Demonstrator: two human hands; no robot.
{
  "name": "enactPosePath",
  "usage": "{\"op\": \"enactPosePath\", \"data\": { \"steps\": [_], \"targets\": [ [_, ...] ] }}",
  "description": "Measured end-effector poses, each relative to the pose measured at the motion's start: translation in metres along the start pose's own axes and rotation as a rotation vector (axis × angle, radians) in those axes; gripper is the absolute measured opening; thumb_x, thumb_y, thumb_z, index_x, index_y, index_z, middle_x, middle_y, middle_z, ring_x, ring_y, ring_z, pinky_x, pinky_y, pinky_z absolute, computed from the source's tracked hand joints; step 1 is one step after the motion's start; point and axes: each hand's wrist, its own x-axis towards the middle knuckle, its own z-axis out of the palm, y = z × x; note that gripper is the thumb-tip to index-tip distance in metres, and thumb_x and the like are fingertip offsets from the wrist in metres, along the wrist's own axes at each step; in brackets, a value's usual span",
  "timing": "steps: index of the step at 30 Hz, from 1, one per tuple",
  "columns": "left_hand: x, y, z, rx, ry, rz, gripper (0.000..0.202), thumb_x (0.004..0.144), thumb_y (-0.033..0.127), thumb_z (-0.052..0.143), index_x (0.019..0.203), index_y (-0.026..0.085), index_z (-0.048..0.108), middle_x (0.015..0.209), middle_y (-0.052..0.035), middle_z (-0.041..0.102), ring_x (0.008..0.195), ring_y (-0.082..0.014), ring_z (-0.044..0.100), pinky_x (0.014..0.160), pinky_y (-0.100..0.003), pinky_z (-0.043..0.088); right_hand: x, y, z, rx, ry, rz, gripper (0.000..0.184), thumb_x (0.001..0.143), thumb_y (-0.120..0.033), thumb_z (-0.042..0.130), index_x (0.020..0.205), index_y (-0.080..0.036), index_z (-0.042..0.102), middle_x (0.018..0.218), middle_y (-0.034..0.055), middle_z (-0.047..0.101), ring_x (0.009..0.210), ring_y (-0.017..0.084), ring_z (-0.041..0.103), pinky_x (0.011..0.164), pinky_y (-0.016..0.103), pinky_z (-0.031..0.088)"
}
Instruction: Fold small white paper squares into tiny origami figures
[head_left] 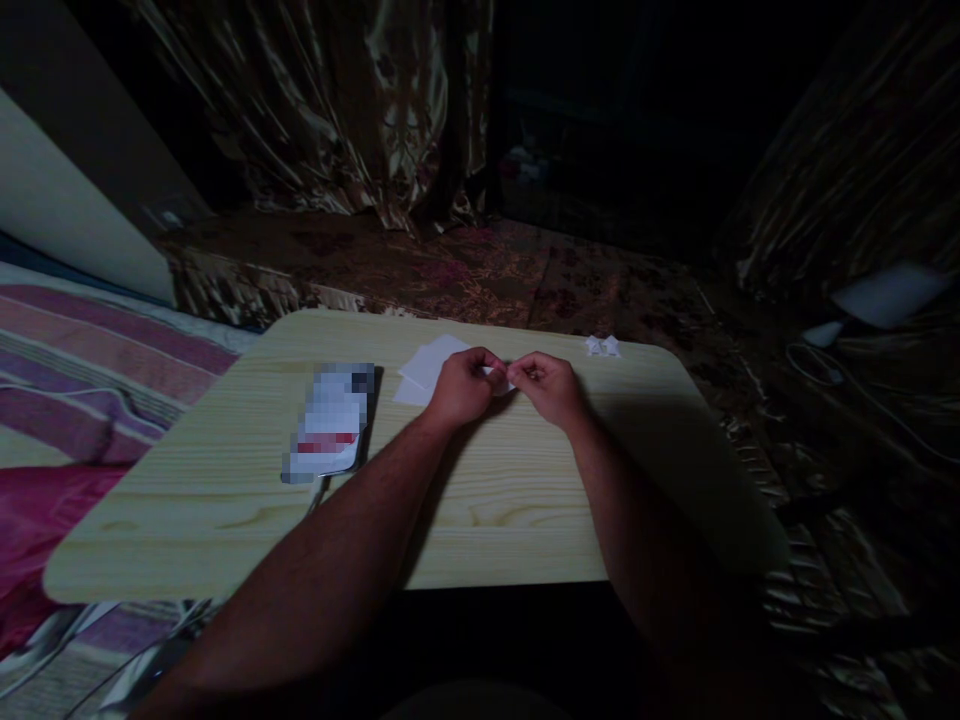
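Over the middle of the wooden table (495, 500), my left hand (466, 385) and my right hand (546, 385) meet at the fingertips. Both are pinched on a small white piece of paper (499, 385), most of which the fingers hide. Beside and behind my left hand lie several white paper sheets (427, 365), overlapping one another. Two small folded white paper shapes (602, 346) stand close together near the table's far edge, beyond my right hand.
A phone (330, 420), partly pixelated, lies left of my forearm with a cable at its lower end. A striped bed cover (82, 350) and pink cloth (52, 540) are at the left. Patterned curtains (405, 110) hang behind. A white lamp-like object (889, 297) stands at the right.
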Motion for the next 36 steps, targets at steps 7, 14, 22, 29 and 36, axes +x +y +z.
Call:
{"op": "enactPosePath", "data": {
  "steps": [7,14,22,29,36],
  "targets": [
    [-0.001,0.000,0.002,0.025,-0.044,0.021,0.021,0.075,0.035,0.057,0.079,0.015,0.064,0.071,-0.0033,0.066,0.062,-0.0138,0.055,0.057,-0.023,0.040,-0.002,0.001,0.000,-0.120,0.011,-0.010,0.017,0.078,-0.032,0.059,0.074,-0.016,0.061,0.067,0.0008,0.061,0.062,0.012,0.056,0.057,0.023,0.043],
    [0.000,-0.002,0.002,0.009,-0.031,-0.007,0.026,0.076,0.039,0.057,0.079,0.015,0.065,0.071,-0.0041,0.066,0.062,-0.0143,0.056,0.057,-0.024,0.041,-0.002,-0.001,-0.001,-0.245,0.059,-0.033,0.017,0.079,-0.031,0.056,0.072,-0.016,0.061,0.065,0.0001,0.060,0.061,0.012,0.054,0.057,0.023,0.041],
    [0.004,-0.006,0.002,-0.077,0.098,-0.040,0.026,0.073,0.041,0.059,0.067,0.015,0.060,0.064,-0.0014,0.061,0.058,-0.0119,0.051,0.055,-0.023,0.038,-0.001,0.002,-0.004,-0.254,0.113,-0.011,0.019,0.081,-0.034,0.054,0.075,-0.016,0.060,0.067,0.0005,0.060,0.063,0.013,0.055,0.059,0.024,0.042],
    [0.001,0.002,0.003,-0.029,0.082,-0.099,0.030,0.072,0.047,0.059,0.072,0.017,0.061,0.065,-0.0006,0.061,0.057,-0.0124,0.050,0.053,-0.023,0.036,0.002,0.007,-0.006,-0.187,0.218,0.001,0.020,0.080,-0.035,0.056,0.075,-0.016,0.060,0.069,0.0017,0.062,0.064,0.013,0.057,0.061,0.024,0.045],
    [-0.002,0.008,0.005,-0.082,0.100,-0.170,0.025,0.068,0.042,0.062,0.072,0.017,0.062,0.064,-0.0012,0.063,0.057,-0.0143,0.054,0.053,-0.024,0.039,0.000,0.004,0.000,-0.026,0.195,0.117,0.024,0.078,-0.041,0.058,0.078,-0.017,0.056,0.060,-0.0016,0.057,0.049,0.011,0.055,0.045,0.020,0.042]
  ]
}}
